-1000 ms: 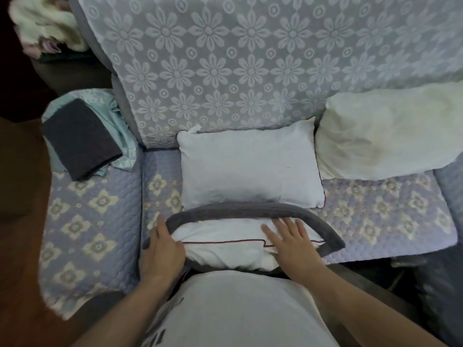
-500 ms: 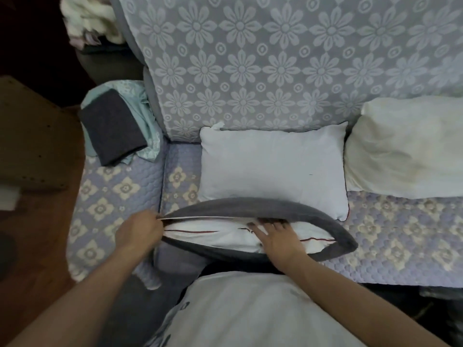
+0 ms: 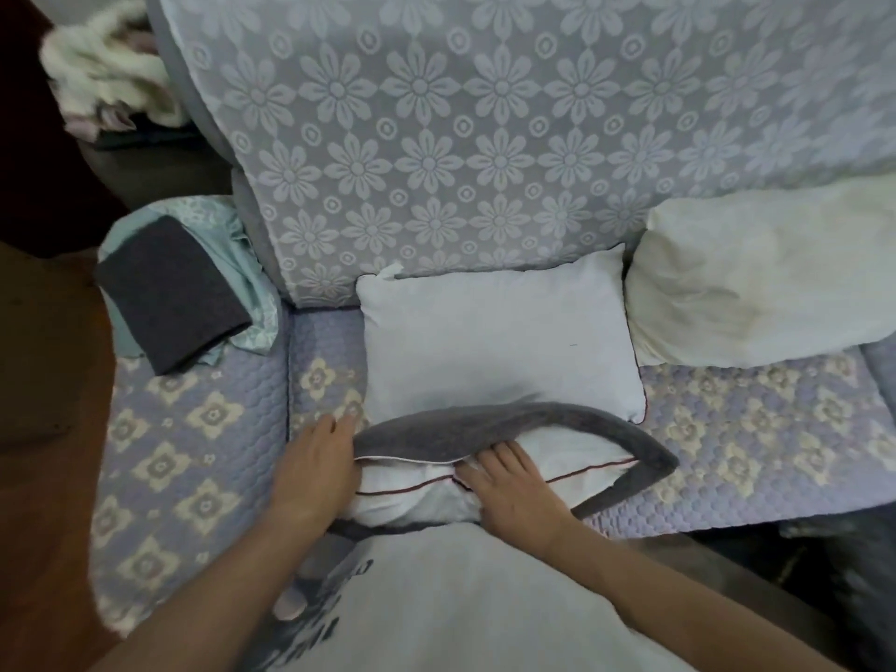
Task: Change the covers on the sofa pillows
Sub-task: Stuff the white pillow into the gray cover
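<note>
A white pillow with red piping [image 3: 577,470] lies at the sofa's front edge, partly inside a dark grey cover [image 3: 485,421] whose open mouth faces me. My left hand [image 3: 315,470] lies against the left end of the cover and pillow, its fingers fairly straight and the thumb hidden by the grey edge. My right hand [image 3: 511,489] presses on the middle of the white pillow, with its fingertips tucked under the cover's upper lip. A bare white pillow [image 3: 494,341] rests behind it against the backrest. A larger cream pillow [image 3: 756,278] sits at the right.
A folded dark grey cover [image 3: 169,293] lies on pale teal fabric [image 3: 242,264] on the sofa's left section. The flowered backrest [image 3: 485,138] rises behind. Fluffy white cloth [image 3: 102,75] is heaped at the top left. Brown floor [image 3: 48,429] runs along the left.
My left hand went from a flat hold to gripping the cover's left corner and now lies flat against it. My right hand slid deeper under the cover's lip. The camera shifted.
</note>
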Action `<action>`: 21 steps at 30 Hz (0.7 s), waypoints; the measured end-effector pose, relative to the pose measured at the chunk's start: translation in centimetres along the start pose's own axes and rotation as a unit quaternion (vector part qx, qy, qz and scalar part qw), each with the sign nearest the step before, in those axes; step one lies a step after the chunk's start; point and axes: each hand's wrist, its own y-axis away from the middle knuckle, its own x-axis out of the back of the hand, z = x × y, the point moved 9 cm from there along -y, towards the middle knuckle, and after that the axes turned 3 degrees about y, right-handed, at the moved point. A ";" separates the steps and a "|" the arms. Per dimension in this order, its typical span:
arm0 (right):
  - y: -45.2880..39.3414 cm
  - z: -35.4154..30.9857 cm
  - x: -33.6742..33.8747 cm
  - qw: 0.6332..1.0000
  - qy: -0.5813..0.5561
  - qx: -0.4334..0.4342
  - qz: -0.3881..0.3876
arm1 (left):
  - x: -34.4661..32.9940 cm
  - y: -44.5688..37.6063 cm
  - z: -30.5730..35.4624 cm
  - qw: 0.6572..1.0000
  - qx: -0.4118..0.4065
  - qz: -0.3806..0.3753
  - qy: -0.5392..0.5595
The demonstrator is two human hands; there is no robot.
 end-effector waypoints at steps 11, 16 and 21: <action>-9.6 -15.4 2.8 0.942 -0.042 0.330 0.038 | 3.2 2.7 -6.0 0.987 0.058 0.118 0.089; -11.0 -20.0 1.1 0.931 0.045 0.354 -0.072 | 2.5 4.5 -3.8 0.977 -0.085 0.150 0.122; -8.8 -18.8 1.2 0.948 -0.061 0.285 -0.125 | -1.9 5.5 -7.9 0.898 0.036 0.067 0.434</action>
